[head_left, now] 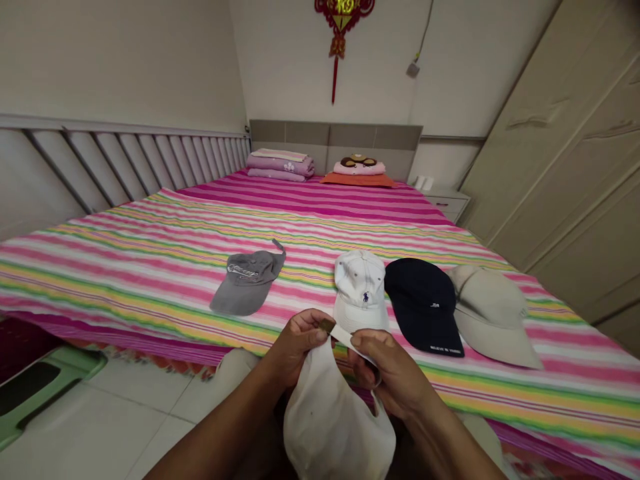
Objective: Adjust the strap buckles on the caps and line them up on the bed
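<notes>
Close to my body I hold a white baseball cap (335, 420) with its back opening up. My left hand (300, 347) pinches the strap end beside a small metal buckle (327, 325). The free part of the white strap (345, 335) is gripped by my right hand (387, 367), thumb on top. Beyond my hands, on the bed, lie a white cap with a small dark logo (361, 287), a navy cap (425, 307) and a beige cap (493, 313), side by side. Off to the left lies a grey cap (250, 280), its strap sticking out.
The caps rest on a striped bedspread (165, 267). Folded purple bedding (280, 167) and an orange pillow (357, 179) sit by the headboard. A green stool (55, 380) stands on the floor at left; a nightstand (445, 200) and wardrobe (560, 167) are at right.
</notes>
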The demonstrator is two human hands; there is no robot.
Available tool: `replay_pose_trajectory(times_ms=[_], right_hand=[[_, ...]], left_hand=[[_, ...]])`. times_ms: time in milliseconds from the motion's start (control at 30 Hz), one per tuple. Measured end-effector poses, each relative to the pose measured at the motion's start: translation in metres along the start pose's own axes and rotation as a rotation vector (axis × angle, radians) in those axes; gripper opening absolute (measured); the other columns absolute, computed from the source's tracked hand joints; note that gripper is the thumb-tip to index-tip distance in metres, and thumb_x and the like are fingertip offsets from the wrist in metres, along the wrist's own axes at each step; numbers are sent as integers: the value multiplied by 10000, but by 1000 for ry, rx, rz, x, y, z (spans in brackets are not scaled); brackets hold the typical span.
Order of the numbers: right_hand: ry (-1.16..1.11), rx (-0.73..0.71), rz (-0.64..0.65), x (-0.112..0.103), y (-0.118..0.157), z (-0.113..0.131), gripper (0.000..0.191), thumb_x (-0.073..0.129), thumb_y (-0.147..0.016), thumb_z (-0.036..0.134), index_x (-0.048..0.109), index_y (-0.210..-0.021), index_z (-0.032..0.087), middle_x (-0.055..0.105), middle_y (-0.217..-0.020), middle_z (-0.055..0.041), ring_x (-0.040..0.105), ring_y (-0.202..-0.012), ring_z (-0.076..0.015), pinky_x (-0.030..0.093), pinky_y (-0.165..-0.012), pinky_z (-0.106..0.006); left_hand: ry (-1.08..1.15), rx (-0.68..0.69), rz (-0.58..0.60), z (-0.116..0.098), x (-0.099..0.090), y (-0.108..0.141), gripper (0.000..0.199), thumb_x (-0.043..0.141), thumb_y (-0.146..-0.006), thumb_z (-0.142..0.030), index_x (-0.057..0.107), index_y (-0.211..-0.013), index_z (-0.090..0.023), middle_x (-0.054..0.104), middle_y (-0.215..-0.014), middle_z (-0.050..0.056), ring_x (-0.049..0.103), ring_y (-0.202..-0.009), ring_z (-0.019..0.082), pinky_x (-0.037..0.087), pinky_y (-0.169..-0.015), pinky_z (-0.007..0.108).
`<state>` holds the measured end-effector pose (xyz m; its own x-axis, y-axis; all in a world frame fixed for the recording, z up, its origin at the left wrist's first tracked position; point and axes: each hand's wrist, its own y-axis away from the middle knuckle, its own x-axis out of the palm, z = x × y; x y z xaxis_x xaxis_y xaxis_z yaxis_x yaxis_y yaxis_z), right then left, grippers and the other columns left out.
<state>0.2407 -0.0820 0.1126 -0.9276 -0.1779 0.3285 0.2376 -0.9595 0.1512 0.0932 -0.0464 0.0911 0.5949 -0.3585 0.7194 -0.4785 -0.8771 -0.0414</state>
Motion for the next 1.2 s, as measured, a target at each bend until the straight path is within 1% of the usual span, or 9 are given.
replay_pose_trajectory(times_ms=[133, 333, 533, 633, 733, 867, 967, 1100, 1200], right_hand=[[6, 17, 13, -1, 0, 2, 261, 575, -689, 329, 550, -532, 123, 424, -326, 42, 272, -297, -32, 120, -357, -201], [-6, 23, 5, 1, 0, 3, 258, 600, -673, 320, 530, -512, 130, 419, -334, 49, 273, -288, -29, 123, -355, -201], [43, 8, 34, 4, -1, 2, 266, 585, -702, 335, 545, -549, 120, 443, -373, 42, 259, -303, -25, 131, -358, -198], [112, -10, 90, 1, 1, 2, 349, 524, -765, 418, 536, -578, 123, 462, -391, 29, 337, -331, -43, 215, -375, -193], [140, -4, 133, -4, 5, 1, 382, 504, -769, 471, 540, -622, 121, 531, -485, -11, 439, -411, -80, 301, -403, -201], [36, 98, 111, -10, 7, -5, 306, 572, -728, 408, 515, -612, 131, 500, -457, 18, 374, -359, -56, 243, -353, -181], [-17, 69, 80, -11, 4, -8, 263, 627, -692, 321, 493, -574, 130, 479, -448, 39, 342, -344, -26, 204, -365, -171], [-11, 52, 71, -9, 0, -9, 241, 623, -699, 305, 525, -592, 113, 493, -458, 29, 334, -333, -15, 159, -360, -173], [-8, 58, 66, -8, 0, -9, 227, 627, -694, 292, 532, -596, 111, 505, -463, 24, 334, -326, -13, 147, -356, -173]], left_hand=[[-44, 13, -11, -1, -3, 0, 274, 759, -513, -164, 617, -745, -132, 622, -582, -7, 577, -484, 98, 458, -491, 198], [-87, 8, 19, -1, 0, 1, 254, 744, -528, -150, 600, -735, -125, 629, -619, 11, 587, -530, 110, 468, -528, 222], [-148, -41, 61, 0, 3, 4, 264, 731, -547, -142, 592, -771, -126, 638, -617, 26, 592, -527, 117, 458, -512, 211], [-112, -30, 57, 0, 2, 5, 272, 736, -538, -155, 587, -765, -136, 649, -632, 30, 602, -539, 134, 471, -524, 237], [-58, -1, 43, 0, 0, 5, 270, 739, -527, -158, 583, -747, -144, 649, -630, 18, 602, -534, 132, 474, -523, 242], [-60, 6, 16, 2, -3, 4, 269, 739, -528, -157, 579, -744, -142, 632, -598, 3, 585, -505, 114, 454, -494, 214], [-109, -28, 8, 4, -5, 4, 282, 738, -537, -173, 571, -762, -145, 627, -596, 3, 580, -501, 117, 445, -487, 217], [-256, -88, 20, 6, -7, 5, 308, 744, -538, -162, 569, -789, -131, 639, -618, 25, 579, -525, 122, 440, -505, 223], [-278, -106, 34, 6, -8, 5, 302, 734, -564, -187, 567, -810, -132, 646, -633, 30, 581, -537, 123, 439, -514, 226]])
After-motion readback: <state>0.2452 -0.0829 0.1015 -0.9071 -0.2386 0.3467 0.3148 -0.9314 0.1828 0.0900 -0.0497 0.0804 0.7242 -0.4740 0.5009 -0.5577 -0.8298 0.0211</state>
